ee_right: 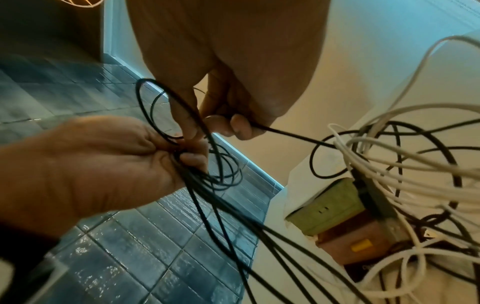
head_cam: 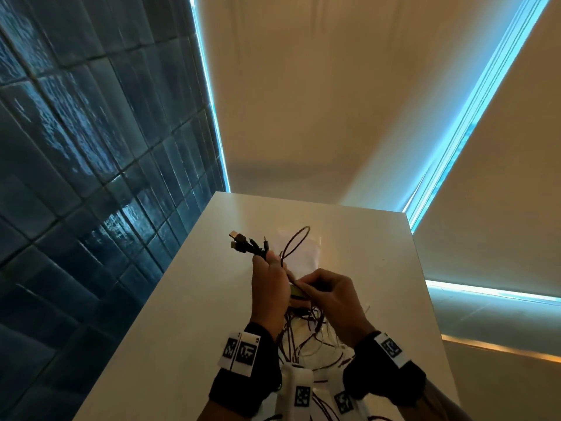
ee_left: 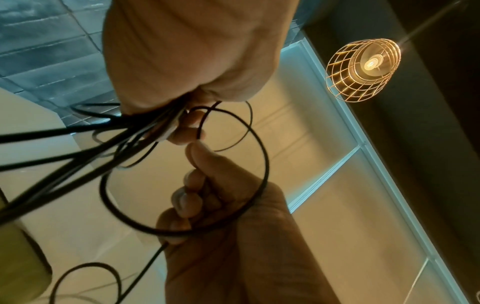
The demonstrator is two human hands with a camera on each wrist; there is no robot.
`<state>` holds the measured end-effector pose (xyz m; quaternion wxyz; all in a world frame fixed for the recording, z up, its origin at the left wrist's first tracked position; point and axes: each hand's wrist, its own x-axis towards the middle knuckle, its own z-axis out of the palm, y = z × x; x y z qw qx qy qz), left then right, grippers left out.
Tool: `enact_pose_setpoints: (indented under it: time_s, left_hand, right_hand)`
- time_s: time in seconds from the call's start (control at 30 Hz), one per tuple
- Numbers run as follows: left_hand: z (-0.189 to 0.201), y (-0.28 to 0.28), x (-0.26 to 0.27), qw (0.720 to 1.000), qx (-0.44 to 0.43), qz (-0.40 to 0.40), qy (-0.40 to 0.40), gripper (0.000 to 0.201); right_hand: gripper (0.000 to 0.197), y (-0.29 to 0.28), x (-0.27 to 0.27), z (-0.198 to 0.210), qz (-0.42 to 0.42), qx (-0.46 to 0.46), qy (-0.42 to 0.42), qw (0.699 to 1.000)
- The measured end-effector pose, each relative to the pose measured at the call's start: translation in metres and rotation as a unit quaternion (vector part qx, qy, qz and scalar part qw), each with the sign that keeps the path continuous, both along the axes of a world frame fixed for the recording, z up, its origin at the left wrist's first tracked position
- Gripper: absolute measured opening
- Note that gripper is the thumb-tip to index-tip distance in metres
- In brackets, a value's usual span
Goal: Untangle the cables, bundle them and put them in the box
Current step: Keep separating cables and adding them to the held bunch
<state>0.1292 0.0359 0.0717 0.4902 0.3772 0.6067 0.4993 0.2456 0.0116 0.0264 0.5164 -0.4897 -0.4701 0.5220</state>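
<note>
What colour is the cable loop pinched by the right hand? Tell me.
Black; the cable loop shows best in the left wrist view, pinched by the right hand.

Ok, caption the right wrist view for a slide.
Left hand grips gathered black cables; right hand pinches one strand.

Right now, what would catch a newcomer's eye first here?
Two bare hands meet above a white table: the left hand grips a bunch of black cables, plugs fanning out beyond its fingers, while the right hand pinches one black strand. White cables lie tangled beneath, and a glowing wire-cage lamp hangs overhead.
</note>
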Motion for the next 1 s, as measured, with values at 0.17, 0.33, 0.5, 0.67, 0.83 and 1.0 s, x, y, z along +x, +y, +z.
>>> enact_pose_setpoints:
  time_s: [0.17,0.33,0.5,0.67,0.83,1.0]
  left_hand:
    - [0.001,0.000,0.003,0.998,0.021,0.015,-0.066,0.021]
    - [0.004,0.005,-0.005,0.991,0.049,0.046,-0.116,0.026]
    - [0.023,0.006,-0.023,0.986,0.082,0.061,-0.134,0.027]
    - [0.040,0.009,-0.043,0.979,0.107,0.078,-0.153,0.027]
    - [0.051,0.008,-0.057,0.975,0.128,0.078,-0.165,0.027]
    - [0.039,0.008,-0.056,0.984,0.101,0.059,-0.135,0.027]
  right_hand:
    - [0.009,-0.002,-0.001,-0.007,0.023,-0.017,0.007,1.000]
    - [0.022,-0.001,0.003,-0.016,0.070,-0.021,0.017,0.997]
    - [0.039,0.003,0.028,-0.051,0.036,-0.048,-0.028,0.998]
    - [0.037,0.006,0.046,-0.069,0.022,-0.076,-0.040,0.996]
    - [0.019,0.009,0.060,-0.081,0.027,-0.088,-0.080,0.993]
    - [0.022,0.023,0.057,-0.074,-0.040,-0.094,-0.103,0.989]
